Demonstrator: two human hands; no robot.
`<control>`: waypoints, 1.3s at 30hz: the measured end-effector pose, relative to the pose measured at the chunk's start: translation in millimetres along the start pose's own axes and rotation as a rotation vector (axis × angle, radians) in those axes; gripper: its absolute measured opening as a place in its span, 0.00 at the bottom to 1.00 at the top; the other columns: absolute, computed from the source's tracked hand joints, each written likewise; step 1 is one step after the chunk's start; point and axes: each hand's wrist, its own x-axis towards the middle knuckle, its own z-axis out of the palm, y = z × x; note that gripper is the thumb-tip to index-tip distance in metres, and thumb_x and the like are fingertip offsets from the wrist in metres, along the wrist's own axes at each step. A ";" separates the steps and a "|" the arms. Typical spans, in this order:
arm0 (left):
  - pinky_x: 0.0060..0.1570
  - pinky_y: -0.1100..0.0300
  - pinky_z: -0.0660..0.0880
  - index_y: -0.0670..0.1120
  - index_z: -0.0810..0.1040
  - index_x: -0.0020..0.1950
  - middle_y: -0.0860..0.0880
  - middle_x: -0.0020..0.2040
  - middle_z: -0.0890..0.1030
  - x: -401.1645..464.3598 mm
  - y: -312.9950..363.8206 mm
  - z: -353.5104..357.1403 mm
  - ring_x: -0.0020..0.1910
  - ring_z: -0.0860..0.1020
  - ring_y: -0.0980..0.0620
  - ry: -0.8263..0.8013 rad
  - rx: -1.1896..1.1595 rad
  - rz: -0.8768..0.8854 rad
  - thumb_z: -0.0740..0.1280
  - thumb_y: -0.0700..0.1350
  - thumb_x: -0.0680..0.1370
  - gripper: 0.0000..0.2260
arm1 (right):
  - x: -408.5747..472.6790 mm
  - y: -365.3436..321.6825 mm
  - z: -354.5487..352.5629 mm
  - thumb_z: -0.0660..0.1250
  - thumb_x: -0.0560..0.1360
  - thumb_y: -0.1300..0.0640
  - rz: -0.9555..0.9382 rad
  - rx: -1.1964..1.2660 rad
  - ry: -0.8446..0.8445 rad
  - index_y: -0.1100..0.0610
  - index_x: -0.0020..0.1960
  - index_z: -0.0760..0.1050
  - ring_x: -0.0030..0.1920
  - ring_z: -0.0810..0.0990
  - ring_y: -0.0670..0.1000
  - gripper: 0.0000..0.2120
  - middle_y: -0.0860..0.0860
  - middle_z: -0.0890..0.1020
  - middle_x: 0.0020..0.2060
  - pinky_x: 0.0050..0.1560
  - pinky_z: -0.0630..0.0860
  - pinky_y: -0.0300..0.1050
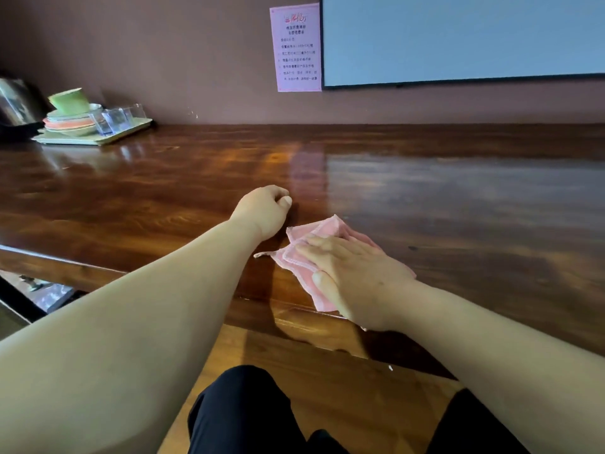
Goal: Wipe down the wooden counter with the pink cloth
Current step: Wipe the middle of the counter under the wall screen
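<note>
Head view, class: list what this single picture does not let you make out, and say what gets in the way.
- Pink cloth: its middle lies under the right hand.
- Left hand: the curled fingers are turned away from the camera.
- Pink notice on the wall: print too small and blurred to read.
- Metal appliance at far left: cut off by the picture's edge.
- Tray: blurred clear cups, count unclear.

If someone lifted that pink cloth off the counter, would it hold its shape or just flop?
Probably flop: the pink cloth lies wrinkled, with a loose corner trailing out. It looks thin and light. Under the flat right hand it should slide easily, since the wooden counter looks glossy.
</note>
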 end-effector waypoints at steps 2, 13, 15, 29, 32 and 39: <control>0.57 0.60 0.66 0.50 0.74 0.68 0.48 0.65 0.77 -2.4 12.7 10.0 0.64 0.73 0.47 -0.022 -0.001 0.025 0.59 0.49 0.82 0.15 | -7.1 6.0 0.5 0.48 0.85 0.54 0.034 0.000 0.006 0.49 0.82 0.50 0.80 0.46 0.42 0.26 0.44 0.51 0.81 0.78 0.39 0.42; 0.58 0.59 0.67 0.51 0.75 0.67 0.48 0.65 0.77 -9.7 82.5 63.6 0.64 0.73 0.46 -0.095 0.015 0.179 0.59 0.49 0.82 0.15 | -73.4 51.8 -0.4 0.45 0.86 0.52 0.170 -0.038 0.101 0.46 0.82 0.50 0.81 0.44 0.45 0.25 0.45 0.50 0.82 0.78 0.36 0.45; 0.59 0.59 0.67 0.51 0.75 0.67 0.48 0.65 0.77 -11.6 96.3 72.7 0.65 0.73 0.46 -0.093 0.018 0.206 0.59 0.49 0.82 0.15 | -88.2 61.0 -0.6 0.44 0.86 0.51 0.225 -0.046 0.101 0.46 0.83 0.48 0.81 0.44 0.46 0.25 0.45 0.49 0.82 0.80 0.38 0.47; 0.64 0.57 0.66 0.49 0.74 0.69 0.48 0.68 0.75 -33.0 169.8 124.4 0.67 0.71 0.46 -0.083 -0.021 0.299 0.60 0.48 0.81 0.17 | -172.7 112.8 -7.0 0.43 0.86 0.47 0.480 -0.069 0.173 0.43 0.82 0.49 0.81 0.45 0.43 0.25 0.42 0.50 0.82 0.77 0.37 0.42; 0.66 0.53 0.66 0.49 0.71 0.71 0.47 0.70 0.73 -37.8 188.7 136.3 0.68 0.70 0.45 -0.109 -0.009 0.328 0.60 0.49 0.81 0.19 | -191.2 128.1 -11.8 0.43 0.86 0.47 0.553 -0.076 0.180 0.43 0.82 0.50 0.81 0.46 0.44 0.25 0.43 0.51 0.82 0.79 0.39 0.43; 0.72 0.48 0.57 0.47 0.68 0.72 0.48 0.74 0.67 -54.3 200.5 158.1 0.72 0.64 0.46 -0.116 0.247 0.427 0.52 0.53 0.82 0.21 | -202.3 146.3 -23.9 0.44 0.86 0.49 0.617 -0.119 0.213 0.48 0.82 0.54 0.81 0.50 0.46 0.24 0.47 0.56 0.81 0.80 0.41 0.49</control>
